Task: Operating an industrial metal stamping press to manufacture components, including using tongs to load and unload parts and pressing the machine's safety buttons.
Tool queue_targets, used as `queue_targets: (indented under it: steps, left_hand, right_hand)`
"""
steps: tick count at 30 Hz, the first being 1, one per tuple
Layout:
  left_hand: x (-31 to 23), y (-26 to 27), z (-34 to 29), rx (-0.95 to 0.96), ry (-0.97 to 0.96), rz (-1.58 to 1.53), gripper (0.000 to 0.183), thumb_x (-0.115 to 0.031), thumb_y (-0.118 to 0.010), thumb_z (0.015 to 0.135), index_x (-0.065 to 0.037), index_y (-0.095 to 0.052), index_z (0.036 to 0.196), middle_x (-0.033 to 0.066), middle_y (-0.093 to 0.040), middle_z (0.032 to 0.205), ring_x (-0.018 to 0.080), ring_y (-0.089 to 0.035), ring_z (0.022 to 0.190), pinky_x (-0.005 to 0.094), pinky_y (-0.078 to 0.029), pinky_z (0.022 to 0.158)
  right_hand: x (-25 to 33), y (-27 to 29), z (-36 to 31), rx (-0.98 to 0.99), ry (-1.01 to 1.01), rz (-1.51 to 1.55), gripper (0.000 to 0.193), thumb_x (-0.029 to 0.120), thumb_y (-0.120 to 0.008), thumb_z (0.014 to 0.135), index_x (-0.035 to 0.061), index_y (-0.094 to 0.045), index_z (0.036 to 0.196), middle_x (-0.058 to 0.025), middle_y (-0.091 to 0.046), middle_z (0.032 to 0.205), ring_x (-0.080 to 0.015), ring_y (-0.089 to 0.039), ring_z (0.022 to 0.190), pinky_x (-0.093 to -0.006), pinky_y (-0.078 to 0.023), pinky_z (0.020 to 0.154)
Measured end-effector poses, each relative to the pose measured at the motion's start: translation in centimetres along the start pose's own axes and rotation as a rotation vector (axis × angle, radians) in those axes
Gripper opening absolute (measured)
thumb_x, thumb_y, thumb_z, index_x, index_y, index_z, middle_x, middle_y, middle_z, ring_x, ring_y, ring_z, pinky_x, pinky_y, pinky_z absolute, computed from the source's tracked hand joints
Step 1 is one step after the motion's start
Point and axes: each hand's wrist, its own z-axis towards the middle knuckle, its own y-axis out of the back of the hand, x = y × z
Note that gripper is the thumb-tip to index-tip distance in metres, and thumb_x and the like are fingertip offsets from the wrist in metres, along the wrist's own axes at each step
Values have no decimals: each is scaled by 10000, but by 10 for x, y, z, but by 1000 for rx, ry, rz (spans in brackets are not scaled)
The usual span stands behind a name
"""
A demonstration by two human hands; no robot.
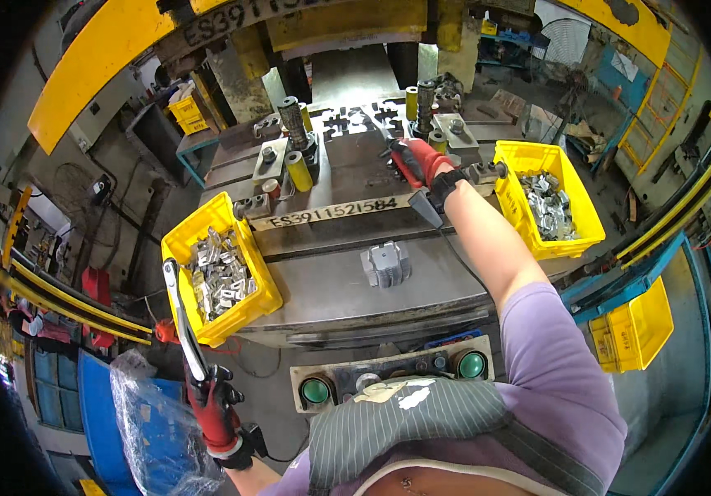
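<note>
My left hand [213,409], in a red and black glove, is closed round the lower end of a long chrome ratchet wrench [186,318]. The wrench points up, its rounded head in front of the left yellow bin's near side. My right hand [418,161], gloved alike, reaches over the press bed and is closed on a slim metal tool [378,126]. Its tip is at the dark cut-out pieces of the die [360,118]; the grip is mostly hidden by the glove. Nearer me, a block of stacked grey metal parts [386,264] rests on the steel table [322,289].
A yellow bin [269,289] of small metal parts stands at the left, another yellow bin [583,223] at the right. Guide posts [293,124] and yellow cylinders [298,171] flank the die. The control panel [393,372] with green buttons lies close to my body.
</note>
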Motion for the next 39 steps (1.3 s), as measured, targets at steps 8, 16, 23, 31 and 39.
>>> queue_targets:
  steps: [8,16,23,31,39]
  left_hand:
    - [136,25,2,148,-38,313,454,50,-637,696,-51,-463,1103,28,-553,816,110,-519,603,242,-441,522]
    - [234,32,-84,-13,371,176,352,-34,-661,718,-75,-519,1038,30,-556,789,122,-530,595,240,-430,491]
    - [268,19,-25,334,762,151,488,-78,-731,663,-16,-454,1060,51,-546,753,129,-487,523,276,-390,426]
    - [305,29,-23,204,708,359,682,-119,-788,571,31,-400,1112,141,-576,887,221,-580,661,339,-481,514]
    - [324,29,-16,272,753,358,654,-90,-775,566,-10,-417,1107,127,-569,931,216,-573,674,322,-470,495]
  right_hand:
    - [-19,-5,-158,-70,417,-128,322,135,-584,811,80,-511,1120,18,-544,877,-77,-481,789,-236,-407,720]
    - [-234,57,-429,-583,-247,-569,341,202,-703,654,26,-580,919,-151,-614,826,-249,-587,739,-347,-466,667]
    - [-361,111,-458,-389,-463,-443,365,241,-653,693,19,-572,970,-144,-624,911,-258,-600,816,-341,-469,701]
    - [-456,133,-435,-317,-369,-645,220,282,-512,747,137,-634,859,-107,-637,784,-269,-611,738,-394,-410,809]
    - [-487,156,-442,-364,-359,-917,318,222,-603,710,53,-561,977,-165,-610,919,-305,-581,862,-397,-418,797]
